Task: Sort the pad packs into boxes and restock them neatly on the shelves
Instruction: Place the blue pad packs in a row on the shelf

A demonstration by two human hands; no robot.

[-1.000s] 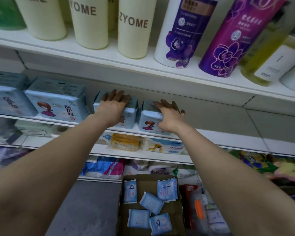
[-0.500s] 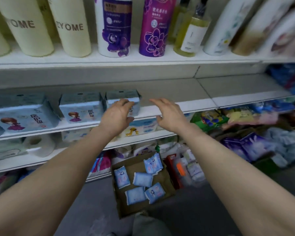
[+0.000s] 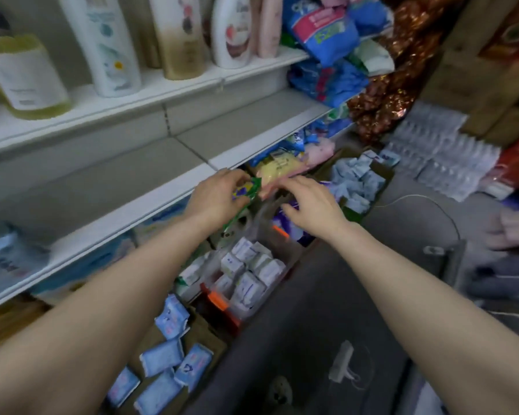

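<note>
Below the white shelf edge (image 3: 168, 202), both bare hands reach forward over the goods stacked on the floor. The left hand (image 3: 219, 196) has its fingers (image 3: 237, 178) curled against a green pack (image 3: 247, 190) with a yellow and blue print; it seems to pinch the pack's near end, though motion blur hides the exact contact. The right hand (image 3: 312, 202) hovers just beside it with fingers loosely spread and bent, holding nothing. A pale yellow pack (image 3: 274, 169) lies just beyond the 2 hands, and a pink pack (image 3: 321, 151) lies behind that.

Near the left forearm, an open cardboard box (image 3: 204, 333) on the floor holds several light blue pad packs (image 3: 162, 356) lying loose and at odd angles. Next to it, further along, a clear bin (image 3: 264, 298) with orange clips holds white pad packs (image 3: 246, 283) standing close together. A second cardboard box (image 3: 381, 172) further off, to the right of the hands, is heaped with more pale blue packs (image 3: 357, 181).

The middle shelf board (image 3: 246, 115) above the hands is bare grey. On the top shelf (image 3: 162, 82) stand tall bottles (image 3: 105, 43), white, beige and yellow. Blue bags (image 3: 327, 34) are piled at the shelf's far end, with shiny copper tinsel (image 3: 381, 97) beside them. A thin white cable (image 3: 426, 202) loops across the grey floor (image 3: 312, 339).
</note>
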